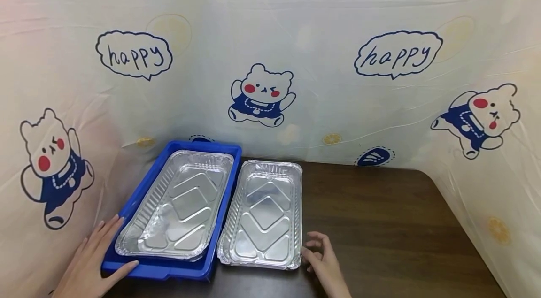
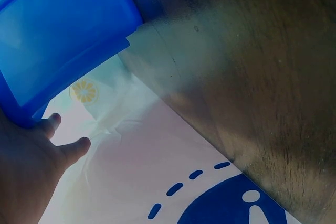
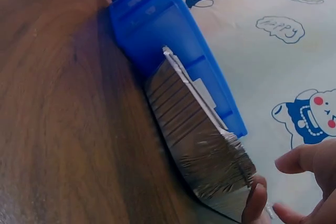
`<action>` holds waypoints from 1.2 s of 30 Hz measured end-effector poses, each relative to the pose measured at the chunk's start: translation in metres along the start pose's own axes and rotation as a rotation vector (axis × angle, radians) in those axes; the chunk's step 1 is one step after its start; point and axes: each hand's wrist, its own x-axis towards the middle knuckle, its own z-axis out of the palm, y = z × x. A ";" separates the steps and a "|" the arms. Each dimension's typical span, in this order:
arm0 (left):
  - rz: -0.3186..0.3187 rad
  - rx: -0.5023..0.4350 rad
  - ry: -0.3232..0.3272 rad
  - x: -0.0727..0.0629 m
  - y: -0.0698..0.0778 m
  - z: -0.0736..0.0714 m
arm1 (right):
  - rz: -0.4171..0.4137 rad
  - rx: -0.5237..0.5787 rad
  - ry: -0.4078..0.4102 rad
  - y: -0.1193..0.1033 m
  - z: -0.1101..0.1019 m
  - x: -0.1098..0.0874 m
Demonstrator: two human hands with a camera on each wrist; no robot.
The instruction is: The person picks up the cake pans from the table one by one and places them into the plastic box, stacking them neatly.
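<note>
Already, one foil pan (image 1: 192, 202) sat inside the blue tray (image 1: 156, 271), the second pan (image 1: 267, 216) outside; left hand (image 1: 90, 260) splayed, right hand (image 1: 323, 261) loosely bent.

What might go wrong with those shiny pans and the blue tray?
The right hand is at the side of the foil pan outside the tray; squeezing hard might crumple its wrinkled foil edge.
That pan sits right beside the blue tray, so a push toward it could bump them together.
The left hand is at the tray's near corner; if it tips the tray, the foil pan inside might slide.
</note>
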 end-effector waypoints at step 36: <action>-0.055 0.000 -0.039 0.000 0.005 -0.002 | -0.021 0.134 -0.219 0.018 0.009 0.006</action>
